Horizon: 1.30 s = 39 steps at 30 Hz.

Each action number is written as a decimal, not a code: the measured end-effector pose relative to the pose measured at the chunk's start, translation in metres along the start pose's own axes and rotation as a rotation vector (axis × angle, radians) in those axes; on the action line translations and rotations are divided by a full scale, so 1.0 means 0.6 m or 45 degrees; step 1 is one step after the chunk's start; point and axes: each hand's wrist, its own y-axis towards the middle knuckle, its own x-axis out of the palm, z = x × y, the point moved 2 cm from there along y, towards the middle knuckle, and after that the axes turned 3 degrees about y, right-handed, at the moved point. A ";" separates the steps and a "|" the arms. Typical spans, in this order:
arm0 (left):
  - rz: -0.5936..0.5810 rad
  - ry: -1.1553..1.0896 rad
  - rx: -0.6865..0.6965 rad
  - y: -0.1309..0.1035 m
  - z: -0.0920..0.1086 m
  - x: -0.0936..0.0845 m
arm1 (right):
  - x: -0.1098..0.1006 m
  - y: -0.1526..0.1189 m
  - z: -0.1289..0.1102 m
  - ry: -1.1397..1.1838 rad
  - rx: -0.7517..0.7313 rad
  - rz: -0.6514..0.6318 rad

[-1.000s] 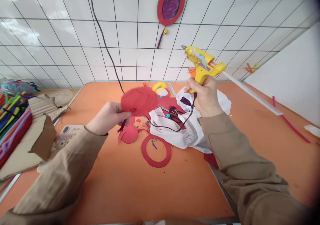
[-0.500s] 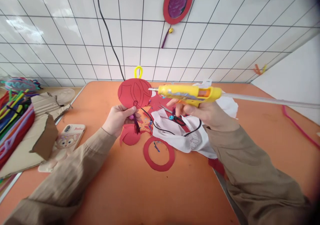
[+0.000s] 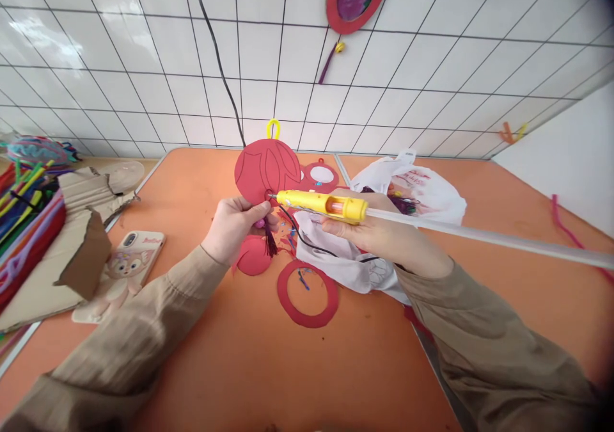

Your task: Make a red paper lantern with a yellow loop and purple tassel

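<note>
Between the thumb and fingers of my left hand [image 3: 236, 226] is the lower edge of a red disc [image 3: 266, 166] with curved lines drawn on it. A yellow loop [image 3: 273, 129] stands up from the disc's top. A dark purple tassel [image 3: 271, 241] with a pink bead hangs below my left fingers. My right hand [image 3: 371, 230] is wrapped round a yellow glue gun [image 3: 321, 204] with a long clear stick out of its back. The gun's tip is at the disc's lower edge, by a small dark loop; whether it touches I cannot tell.
A red ring [image 3: 307, 322], white cloth [image 3: 330, 262] and red scraps lie below the hands. A plastic bag [image 3: 436, 201] lies behind on the right. Cardboard [image 3: 84, 253], a phone [image 3: 137, 253] and coloured pipe cleaners [image 3: 31, 227] are on the left. A black cable [image 3: 218, 61] runs down the tiled wall.
The glue gun in my right hand has moved left and down, bringing its tip to the disc's lower edge. The plastic bag and a red ring behind have come into fuller view.
</note>
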 end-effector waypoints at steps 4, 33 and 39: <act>0.002 -0.002 0.014 -0.003 0.001 0.003 | 0.004 -0.001 -0.005 -0.090 0.046 -0.060; 0.006 0.013 0.064 -0.004 0.001 0.009 | 0.009 -0.005 -0.016 -0.177 0.120 -0.101; 0.011 -0.001 0.072 -0.003 0.002 0.007 | 0.009 -0.006 -0.013 -0.207 0.112 -0.123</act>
